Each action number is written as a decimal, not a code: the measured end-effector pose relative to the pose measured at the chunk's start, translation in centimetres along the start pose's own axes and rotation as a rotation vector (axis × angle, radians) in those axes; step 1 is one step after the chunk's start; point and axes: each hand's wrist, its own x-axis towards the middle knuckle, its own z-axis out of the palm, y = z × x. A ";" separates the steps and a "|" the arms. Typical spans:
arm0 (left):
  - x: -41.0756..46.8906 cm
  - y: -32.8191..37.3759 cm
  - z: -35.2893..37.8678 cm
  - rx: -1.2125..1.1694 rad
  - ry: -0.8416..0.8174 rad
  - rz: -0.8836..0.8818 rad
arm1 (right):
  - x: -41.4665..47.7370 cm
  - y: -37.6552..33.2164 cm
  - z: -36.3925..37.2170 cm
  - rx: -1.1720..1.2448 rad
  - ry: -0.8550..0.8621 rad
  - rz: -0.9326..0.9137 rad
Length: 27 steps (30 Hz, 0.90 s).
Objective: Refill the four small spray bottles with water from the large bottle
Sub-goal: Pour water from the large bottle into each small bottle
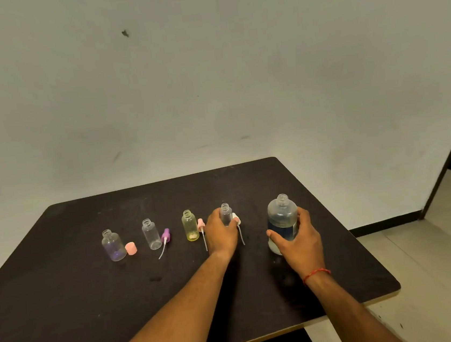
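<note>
black table [92, 298], yellow bottle [190, 227], pink cap [131, 248], purple sprayer [165, 235]

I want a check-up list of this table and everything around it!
Surface: dark square table, one small wet spot.
Job's things: four small clear uncapped spray bottles in a row; large clear uncapped water bottle; spray tops and pink cap lying beside them.
Clutter: nothing seen.
Grippers: left hand holds rightmost small bottle; right hand holds large bottle.
Cables: nothing seen.
Surroundings: scuffed pale wall, tiled floor.
</note>
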 end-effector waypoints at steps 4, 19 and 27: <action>0.2 0.1 -0.4 0.031 0.017 0.035 | 0.0 -0.1 -0.1 -0.020 0.004 -0.005; 0.8 1.7 -3.1 -0.098 0.049 0.167 | 0.9 -0.8 0.1 -0.040 0.002 -0.059; 0.2 0.2 -4.7 -0.110 0.015 0.138 | 1.1 -1.9 0.6 -0.063 -0.022 -0.099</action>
